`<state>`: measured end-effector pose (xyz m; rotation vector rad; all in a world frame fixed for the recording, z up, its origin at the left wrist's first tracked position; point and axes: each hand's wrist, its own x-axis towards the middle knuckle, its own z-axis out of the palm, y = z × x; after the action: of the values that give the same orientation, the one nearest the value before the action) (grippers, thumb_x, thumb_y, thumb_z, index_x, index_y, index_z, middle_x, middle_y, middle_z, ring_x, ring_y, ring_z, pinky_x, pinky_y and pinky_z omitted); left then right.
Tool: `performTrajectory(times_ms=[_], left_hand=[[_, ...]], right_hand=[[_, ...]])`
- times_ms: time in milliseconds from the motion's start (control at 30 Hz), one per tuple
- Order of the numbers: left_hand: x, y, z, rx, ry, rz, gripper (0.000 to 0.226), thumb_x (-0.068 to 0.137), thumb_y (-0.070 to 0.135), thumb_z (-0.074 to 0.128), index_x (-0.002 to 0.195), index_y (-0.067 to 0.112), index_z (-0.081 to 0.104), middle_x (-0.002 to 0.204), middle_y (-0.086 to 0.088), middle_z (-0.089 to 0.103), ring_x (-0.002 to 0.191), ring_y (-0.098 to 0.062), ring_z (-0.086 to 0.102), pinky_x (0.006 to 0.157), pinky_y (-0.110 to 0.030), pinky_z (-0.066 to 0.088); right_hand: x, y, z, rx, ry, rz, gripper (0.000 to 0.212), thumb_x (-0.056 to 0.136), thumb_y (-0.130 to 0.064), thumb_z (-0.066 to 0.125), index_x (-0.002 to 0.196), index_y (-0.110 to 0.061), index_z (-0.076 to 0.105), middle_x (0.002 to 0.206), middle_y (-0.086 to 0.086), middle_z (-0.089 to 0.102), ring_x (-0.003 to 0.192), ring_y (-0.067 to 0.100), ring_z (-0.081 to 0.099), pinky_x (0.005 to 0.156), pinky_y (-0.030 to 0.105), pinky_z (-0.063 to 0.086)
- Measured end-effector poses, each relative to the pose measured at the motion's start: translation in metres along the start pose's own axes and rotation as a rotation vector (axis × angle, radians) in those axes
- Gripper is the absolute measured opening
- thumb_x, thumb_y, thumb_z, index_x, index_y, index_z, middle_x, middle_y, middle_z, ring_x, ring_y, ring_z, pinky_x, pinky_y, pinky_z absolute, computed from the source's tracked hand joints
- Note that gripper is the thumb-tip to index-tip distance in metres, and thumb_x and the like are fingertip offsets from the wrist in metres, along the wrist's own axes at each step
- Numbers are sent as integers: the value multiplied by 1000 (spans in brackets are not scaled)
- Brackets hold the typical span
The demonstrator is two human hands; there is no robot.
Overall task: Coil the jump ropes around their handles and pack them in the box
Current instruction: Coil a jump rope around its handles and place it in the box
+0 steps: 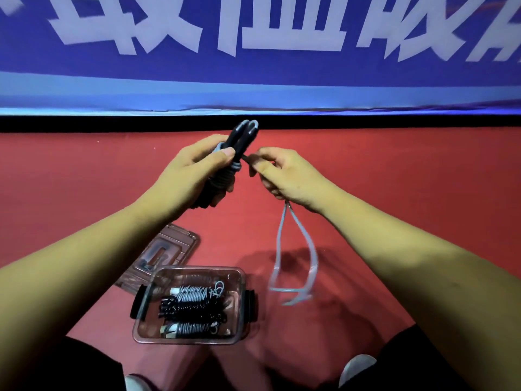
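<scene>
**Jump rope (229, 176) part-wound, tail hanging loose**

Head view: the left hand (194, 167) has its grip clamped round the paired handles (244, 135), held up over the red floor (394, 193), with grey turns on them. The right hand (284, 176) pinches the cord just beside the handles, grip closed on it. The risk, I'd say: slack tension lets the turns slide off, or the dangling loop (282, 249) snags. Down below, the clear box (197, 268) holds three wound ropes (194, 309), so room looks tight. Its lid (169, 249) lies just behind the box, and nothing seems to block the drop.
</scene>
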<state>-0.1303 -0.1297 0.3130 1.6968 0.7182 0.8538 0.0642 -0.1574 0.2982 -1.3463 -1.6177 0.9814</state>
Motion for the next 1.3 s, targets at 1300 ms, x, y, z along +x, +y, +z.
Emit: performTrajectory(times_ms=[1300], left_hand=[[3, -32, 26, 963, -496, -25, 44, 81, 65, 64, 72, 23, 58, 50, 3, 49, 47, -12, 41, 49, -27, 31]], right_hand=[[2, -5, -36, -647, 188, -56, 22, 94, -32, 57, 79, -21, 69, 73, -7, 65, 72, 14, 56, 67, 30, 43]])
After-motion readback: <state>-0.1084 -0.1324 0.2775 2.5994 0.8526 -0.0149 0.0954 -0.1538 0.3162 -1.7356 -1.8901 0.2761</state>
